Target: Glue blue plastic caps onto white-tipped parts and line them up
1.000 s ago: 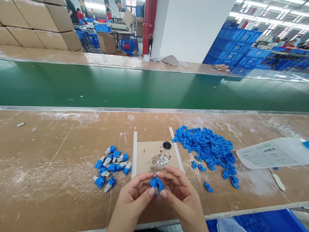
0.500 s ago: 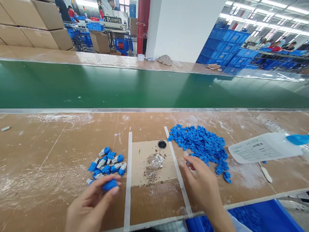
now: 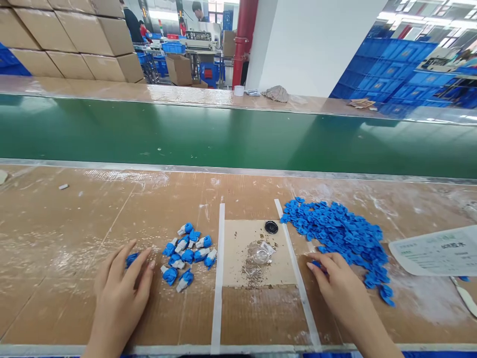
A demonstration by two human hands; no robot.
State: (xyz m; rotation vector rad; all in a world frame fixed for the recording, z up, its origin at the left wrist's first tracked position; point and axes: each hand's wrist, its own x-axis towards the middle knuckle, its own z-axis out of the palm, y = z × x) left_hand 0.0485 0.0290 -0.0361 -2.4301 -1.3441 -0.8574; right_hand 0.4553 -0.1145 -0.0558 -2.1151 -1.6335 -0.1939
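Observation:
My left hand [image 3: 121, 288] is low over the table, left of a small pile of blue-and-white pieces [image 3: 188, 254]; its fingers are apart around a blue piece [image 3: 131, 259] lying beneath them. My right hand [image 3: 341, 286] is at the near left edge of a large heap of flat blue parts [image 3: 339, 231], thumb and forefinger closed on a small blue part [image 3: 317, 264]. Between the hands, a clear round dish [image 3: 260, 255] rests on a stained cardboard sheet [image 3: 233, 268], with a black round cap [image 3: 271, 227] behind it.
White tape strips [image 3: 218, 278] run along both sides of the sheet. A white bottle [image 3: 436, 252] lies at the right, near a pale tool [image 3: 465, 298]. Beyond the table stretches a green conveyor belt [image 3: 223, 132]. Cartons [image 3: 85, 35] and a person [image 3: 199, 11] are farther back.
My left hand has moved left and opened from around a blue piece. My right thumb and forefinger have closed on a blue part at the heap's edge. The view has shifted left.

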